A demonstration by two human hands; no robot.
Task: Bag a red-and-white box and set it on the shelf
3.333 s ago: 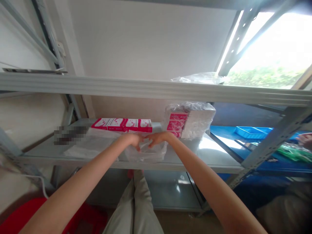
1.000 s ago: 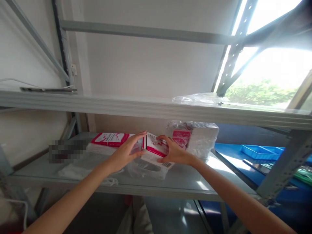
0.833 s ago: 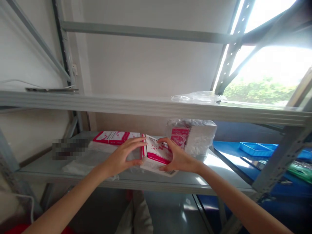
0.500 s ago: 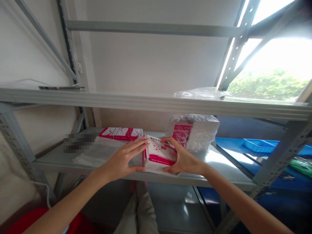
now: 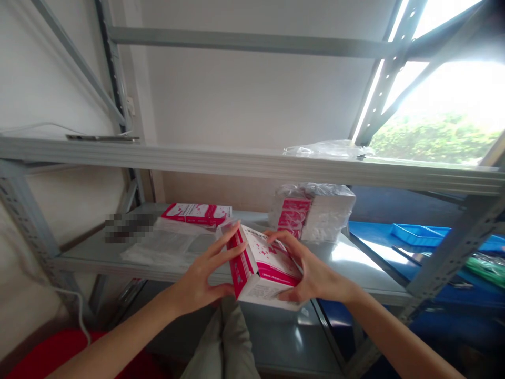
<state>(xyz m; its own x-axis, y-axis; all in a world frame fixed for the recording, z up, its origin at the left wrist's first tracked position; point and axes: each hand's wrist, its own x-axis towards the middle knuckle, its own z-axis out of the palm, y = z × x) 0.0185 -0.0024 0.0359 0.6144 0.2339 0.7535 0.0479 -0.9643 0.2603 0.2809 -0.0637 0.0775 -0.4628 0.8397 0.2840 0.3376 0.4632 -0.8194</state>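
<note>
Box [image 5: 269, 260] partly behind right hand [image 5: 317, 273]

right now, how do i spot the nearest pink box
In the metal rack, find the shelf with pink boxes. Over its front edge, the left hand and right hand hold the box. Unlike those boxes, it is tilted and gripped.

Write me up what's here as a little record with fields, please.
Held box: pink and white, tilted
Left hand: fingers on its pink end
Right hand: gripping the opposite end
Shelf: pink-and-white boxes, flat clear bag, plastic-wrapped pack
Far right: blue tray on blue table
Unclear: pixelated patch, shelf's left end
</note>
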